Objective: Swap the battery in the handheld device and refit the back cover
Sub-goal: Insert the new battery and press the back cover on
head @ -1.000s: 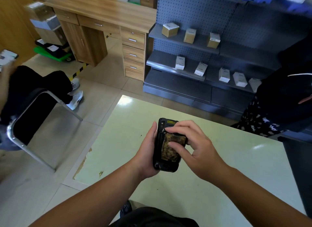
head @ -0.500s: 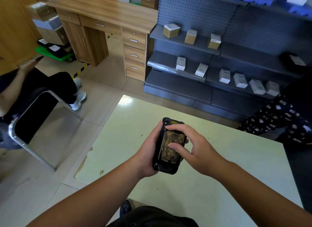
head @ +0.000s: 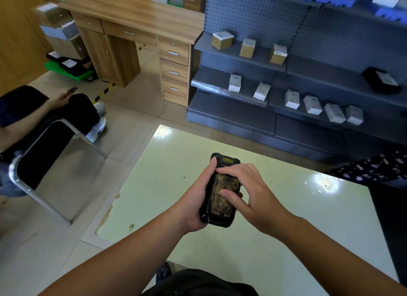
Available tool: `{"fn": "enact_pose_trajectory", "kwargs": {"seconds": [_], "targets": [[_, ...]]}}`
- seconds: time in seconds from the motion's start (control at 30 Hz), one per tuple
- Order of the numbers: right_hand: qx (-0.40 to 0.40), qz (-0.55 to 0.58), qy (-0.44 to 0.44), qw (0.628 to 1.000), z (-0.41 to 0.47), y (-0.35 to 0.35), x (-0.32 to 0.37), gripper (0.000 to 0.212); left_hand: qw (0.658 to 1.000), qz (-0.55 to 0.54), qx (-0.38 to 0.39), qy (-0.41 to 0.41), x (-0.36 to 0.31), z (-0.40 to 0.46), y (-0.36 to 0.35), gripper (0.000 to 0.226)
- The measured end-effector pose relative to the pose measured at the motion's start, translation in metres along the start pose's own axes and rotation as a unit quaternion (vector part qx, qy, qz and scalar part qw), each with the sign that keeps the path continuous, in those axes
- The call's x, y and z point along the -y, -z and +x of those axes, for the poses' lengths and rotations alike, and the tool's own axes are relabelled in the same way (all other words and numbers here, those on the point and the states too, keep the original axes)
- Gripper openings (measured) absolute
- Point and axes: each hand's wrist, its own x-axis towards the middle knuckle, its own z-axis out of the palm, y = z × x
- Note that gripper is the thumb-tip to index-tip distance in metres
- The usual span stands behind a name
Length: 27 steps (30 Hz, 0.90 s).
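**Battery seated in open back, both hands on the device**

Right hand (head: 253,198): fingers (head: 226,194) spread apart, thumb tip pressing flat on the battery (head: 220,198), index tip reaching to its upper edge. Nothing pinched; this is a press, not a grip.

Left hand (head: 196,198): fingers wrapped shut around the handheld device (head: 217,216), palm along its left side, thumb laid up the left edge near the top.

Device held face-down in the air, above the surface (head: 308,229), nearer its left edge than its right. No back cover in view.

Materials: device body black, rounded corners, likely rubbery bumper and so grippy. Small yellow label near the top end. Battery a flat rectangular slab, mottled brown-yellow wrap, somewhat glossy.

Handling, my judgement: device stiff, moderately heavy, safe to clamp by the long sides. Battery rigid but light; wrap looks slick, so lift it at an end edge rather than drag the face. Contacts probably the fragile part; press evenly. Surface pale green, smooth, chipped at the near left corner.
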Motion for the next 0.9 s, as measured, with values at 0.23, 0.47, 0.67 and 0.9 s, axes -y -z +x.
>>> {"fn": "enact_pose_trajectory", "kwargs": {"seconds": [0.23, 0.47, 0.67, 0.9], "targets": [[-0.043, 0.114, -0.023, 0.992, 0.005, 0.018, 0.014, 0.036, 0.999, -0.04, 0.011, -0.004, -0.005, 0.001, -0.003, 0.074], [-0.051, 0.087, 0.029, 0.995, 0.003, 0.027, 0.033, 0.037, 0.996, -0.081, 0.02, -0.014, -0.008, -0.004, -0.007, 0.073], [-0.009, 0.082, 0.03, 0.996, 0.006, 0.033, 0.032, 0.038, 0.996, -0.087, 0.031, -0.009, -0.01, -0.006, -0.006, 0.069], [0.009, 0.123, 0.005, 0.992, 0.008, 0.034, 0.037, 0.039, 0.997, -0.048, 0.066, -0.008, -0.011, -0.009, -0.002, 0.078]]}}
